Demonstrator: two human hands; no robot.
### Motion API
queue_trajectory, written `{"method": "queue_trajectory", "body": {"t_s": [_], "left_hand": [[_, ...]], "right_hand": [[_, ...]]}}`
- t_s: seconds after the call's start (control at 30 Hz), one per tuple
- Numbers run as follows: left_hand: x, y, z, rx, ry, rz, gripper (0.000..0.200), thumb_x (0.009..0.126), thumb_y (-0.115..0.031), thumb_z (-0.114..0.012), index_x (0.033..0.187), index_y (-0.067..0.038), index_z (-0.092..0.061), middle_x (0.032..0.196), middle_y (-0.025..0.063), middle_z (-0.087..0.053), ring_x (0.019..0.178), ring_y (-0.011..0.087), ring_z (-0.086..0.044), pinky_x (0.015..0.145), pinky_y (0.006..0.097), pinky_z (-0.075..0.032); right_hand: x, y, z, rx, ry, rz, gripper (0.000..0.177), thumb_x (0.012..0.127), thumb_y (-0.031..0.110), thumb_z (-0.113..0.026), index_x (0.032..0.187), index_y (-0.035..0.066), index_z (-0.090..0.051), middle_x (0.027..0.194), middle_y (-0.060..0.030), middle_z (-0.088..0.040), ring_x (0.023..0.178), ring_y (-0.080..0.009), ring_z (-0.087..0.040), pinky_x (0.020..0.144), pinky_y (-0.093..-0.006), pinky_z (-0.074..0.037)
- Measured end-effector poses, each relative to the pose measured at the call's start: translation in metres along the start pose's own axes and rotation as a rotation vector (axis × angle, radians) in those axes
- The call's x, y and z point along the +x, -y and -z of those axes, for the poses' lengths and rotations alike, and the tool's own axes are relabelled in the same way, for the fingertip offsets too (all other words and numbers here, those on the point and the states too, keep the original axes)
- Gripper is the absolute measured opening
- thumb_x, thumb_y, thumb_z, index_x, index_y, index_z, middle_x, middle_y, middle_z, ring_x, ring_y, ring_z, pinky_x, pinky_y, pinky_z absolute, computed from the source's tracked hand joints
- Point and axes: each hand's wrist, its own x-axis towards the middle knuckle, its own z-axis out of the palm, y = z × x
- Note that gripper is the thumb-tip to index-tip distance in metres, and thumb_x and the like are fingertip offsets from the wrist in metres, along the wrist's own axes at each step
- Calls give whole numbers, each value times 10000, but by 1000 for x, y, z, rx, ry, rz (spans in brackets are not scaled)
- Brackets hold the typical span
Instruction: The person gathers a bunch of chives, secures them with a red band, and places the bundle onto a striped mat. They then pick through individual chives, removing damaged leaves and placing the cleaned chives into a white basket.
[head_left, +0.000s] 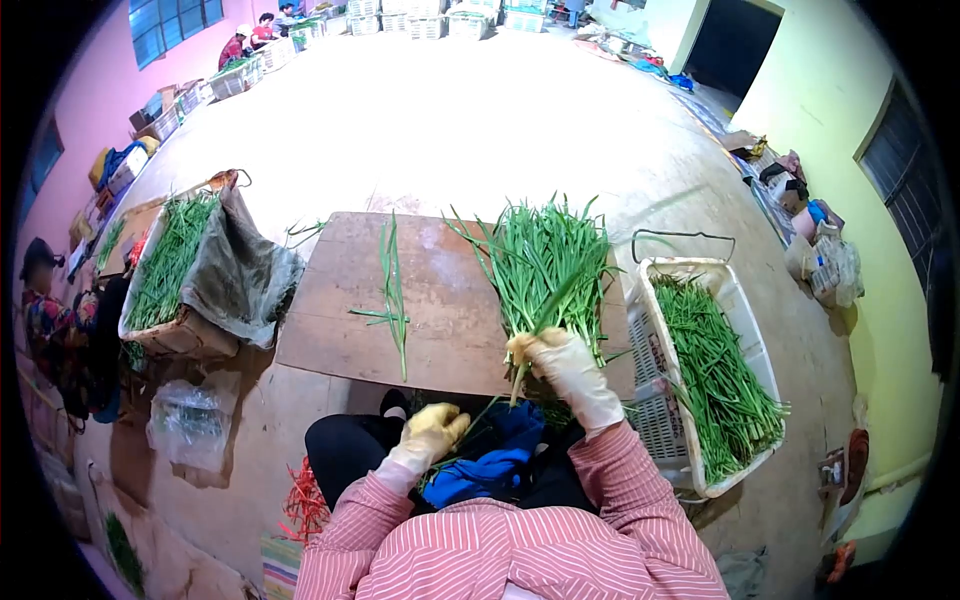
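Observation:
My right hand [560,370], in a pale glove, is closed around the base of some long green stalks [519,382] at the board's near edge. Right beyond it, a thick pile of leafy green stalks [550,260] lies on the brown board [340,300]. A few loose stalks [393,290] rest on the board's middle. Over my lap, my left hand [435,432] wears a yellowed glove with its fingers curled. A thin green strand [480,418] passes close by its fingertips, and I cannot tell what they hold. Below lies blue cloth [495,455].
On the right stands a white plastic crate [745,375] filled with green stalks. Another crate [170,335] of greens, partly draped with grey cloth [240,270], stands left. A clear plastic bag [195,420] and red ties [305,500] lie nearby. A person [55,320] is at far left.

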Motion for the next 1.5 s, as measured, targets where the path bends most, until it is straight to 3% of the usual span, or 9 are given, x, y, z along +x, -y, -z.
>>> {"method": "queue_trajectory", "body": {"t_s": [0.17,0.33,0.4,0.47,0.57,0.8,1.0,1.17,1.5], "left_hand": [[9,-60,37,-707,-100,-163,346,880,-303,-651,1062,-8,-657,834,23,-630,707,82,-544,580,209,-414],[30,-57,58,-948,-45,-7,237,857,-263,-672,934,-38,-680,714,-21,-578,574,69,-468,523,205,-373],[53,-15,62,-781,-194,-79,245,875,-274,-648,937,-38,-679,658,-36,-529,530,60,-431,487,196,-347],[50,-18,81,-963,-180,34,263,902,-283,-614,955,-33,-677,629,-47,-486,511,53,-404,466,182,-330],[51,-6,91,-1098,-169,21,301,929,-279,-580,1015,0,-656,627,-39,-480,504,53,-404,462,174,-322],[51,-9,87,-1145,-139,92,260,917,-288,-600,931,-44,-688,653,-36,-525,507,50,-442,462,175,-313],[53,-1,83,-1136,-165,83,262,914,-298,-610,938,-51,-691,635,-49,-555,502,38,-459,467,171,-313],[53,-3,81,-1164,-171,7,261,907,-301,-622,943,-52,-691,640,-47,-568,506,37,-467,469,173,-315],[53,13,109,-991,-377,-50,277,920,-284,-603,947,-18,-676,676,-24,-565,538,39,-470,490,163,-351]], "right_hand": [[-9,5,-35,-549,235,241,393,867,403,-567,792,22,-623,727,-196,-616,723,-357,-612,639,-422,-469],[5,-13,-59,-559,337,412,280,830,326,-607,856,52,-658,809,-155,-651,748,-301,-630,684,-390,-506],[22,-29,-43,-802,324,1017,201,882,220,-575,973,70,-673,852,-80,-680,735,-185,-622,690,-292,-492],[0,7,-36,-65,267,53,189,908,182,-562,1002,70,-681,864,-28,-677,749,-111,-599,677,-251,-467],[9,-10,-30,123,223,-104,266,923,260,-586,998,21,-675,854,-19,-666,746,-72,-578,664,-202,-436],[-2,-13,-73,-187,252,147,440,820,324,-720,1066,-30,-635,941,-138,-667,882,-167,-633,786,-276,-496],[3,-28,-89,-403,103,339,296,817,276,-719,867,-11,-668,759,-84,-672,680,-183,-631,631,-317,-484],[4,-31,-87,360,220,-224,180,913,207,-609,922,34,-658,752,-30,-667,554,-44,-495,501,-179,-374],[-17,-90,-54,123,69,-246,165,905,169,-580,828,38,-643,727,-10,-652,510,-37,-469,472,-183,-364]]}}
